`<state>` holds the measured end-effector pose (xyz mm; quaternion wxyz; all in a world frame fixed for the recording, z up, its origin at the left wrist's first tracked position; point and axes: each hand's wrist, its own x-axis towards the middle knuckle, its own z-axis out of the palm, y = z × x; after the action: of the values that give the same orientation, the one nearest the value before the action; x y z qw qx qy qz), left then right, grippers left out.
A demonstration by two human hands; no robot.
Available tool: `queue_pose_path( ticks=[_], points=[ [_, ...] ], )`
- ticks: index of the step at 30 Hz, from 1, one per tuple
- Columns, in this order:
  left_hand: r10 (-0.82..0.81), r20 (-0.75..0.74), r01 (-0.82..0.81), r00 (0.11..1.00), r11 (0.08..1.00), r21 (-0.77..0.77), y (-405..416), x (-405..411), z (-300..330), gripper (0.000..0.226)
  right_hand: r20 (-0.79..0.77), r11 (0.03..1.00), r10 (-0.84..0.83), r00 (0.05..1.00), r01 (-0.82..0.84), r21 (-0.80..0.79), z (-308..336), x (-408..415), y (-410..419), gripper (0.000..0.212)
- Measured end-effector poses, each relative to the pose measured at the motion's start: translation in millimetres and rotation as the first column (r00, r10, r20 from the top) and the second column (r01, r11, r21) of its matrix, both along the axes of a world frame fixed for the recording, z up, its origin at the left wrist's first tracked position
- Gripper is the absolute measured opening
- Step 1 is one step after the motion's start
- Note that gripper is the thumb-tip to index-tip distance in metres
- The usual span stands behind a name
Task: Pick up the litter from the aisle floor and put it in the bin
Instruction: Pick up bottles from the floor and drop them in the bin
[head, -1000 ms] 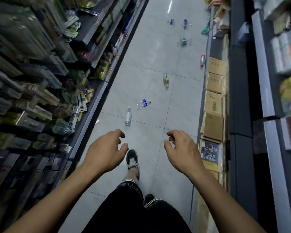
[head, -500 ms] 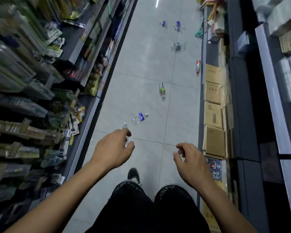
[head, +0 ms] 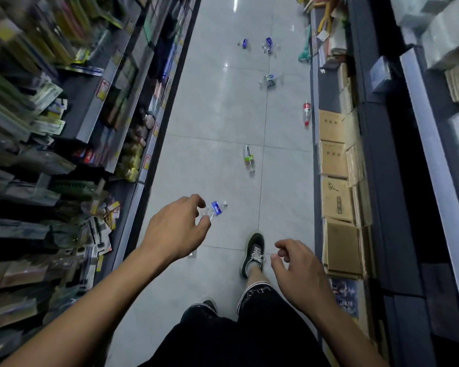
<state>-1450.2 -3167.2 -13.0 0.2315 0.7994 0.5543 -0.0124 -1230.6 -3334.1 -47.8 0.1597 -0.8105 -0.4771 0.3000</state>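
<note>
Several plastic bottles litter the grey tiled aisle floor. Nearest is a crushed clear bottle with a blue label [head: 215, 207], seen just past the fingertips of my left hand [head: 175, 229]. That hand is stretched forward with loosely curled fingers and holds nothing; whether it touches the bottle I cannot tell. My right hand [head: 300, 271] hangs lower right, fingers loosely curled, empty. Farther on lie a green-label bottle [head: 248, 157], a red-label bottle [head: 306, 112], a crumpled bottle [head: 269, 79] and two blue-label ones [head: 268, 43]. No bin is in view.
Stocked shelves [head: 96, 133] line the left side of the aisle. Cardboard boxes [head: 334, 160] stand along the right shelf base. My black shoe [head: 253, 252] is on the tiles between my hands.
I have walked forward, so the bottles are nearer. My left hand reached out to the blue-label bottle, and the plain clear bottle slipped out of sight behind my left wrist.
</note>
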Motion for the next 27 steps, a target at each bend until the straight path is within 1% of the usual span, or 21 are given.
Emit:
queue_pose_path(
  ticks=[4, 9, 12, 16, 19, 22, 24, 27],
  points=[
    [0.068, -0.018, -0.068, 0.998, 0.998, -0.007, 40, 33, -1, 0.037, -0.021, 0.997, 0.077, 0.997, -0.078, -0.029, -7, 41, 59, 0.024],
    [0.217, -0.032, -0.218, 0.976, 0.975, -0.036, 74, 58, -5, 0.036, -0.024, 0.966, 0.247, 0.969, -0.248, -0.068, -9, 80, 133, 0.033],
    [0.318, -0.033, -0.319, 0.948, 0.946, -0.062, 87, 61, -13, 0.036, -0.017, 0.934, 0.348, 0.937, -0.348, -0.085, -15, 89, 172, 0.034],
    [0.412, -0.025, -0.412, 0.911, 0.906, -0.096, 101, 49, -34, 0.035, 0.003, 0.881, 0.461, 0.887, -0.457, -0.125, -31, 83, 216, 0.033],
    [0.493, -0.026, -0.492, 0.870, 0.863, -0.116, 109, 30, -65, 0.033, 0.002, 0.845, 0.516, 0.857, -0.508, -0.168, -56, 67, 241, 0.034],
    [0.575, -0.020, -0.570, 0.818, 0.805, -0.166, 114, 9, -112, 0.030, -0.013, 0.812, 0.548, 0.837, -0.535, -0.232, -97, 47, 260, 0.035],
    [0.637, -0.024, -0.628, 0.771, 0.752, -0.201, 114, -5, -152, 0.027, -0.027, 0.791, 0.562, 0.827, -0.547, -0.273, -133, 33, 268, 0.035],
    [0.715, -0.033, -0.699, 0.699, 0.673, -0.241, 110, -20, -227, 0.024, -0.057, 0.756, 0.588, 0.807, -0.574, -0.314, -207, 13, 276, 0.037]
  ],
)
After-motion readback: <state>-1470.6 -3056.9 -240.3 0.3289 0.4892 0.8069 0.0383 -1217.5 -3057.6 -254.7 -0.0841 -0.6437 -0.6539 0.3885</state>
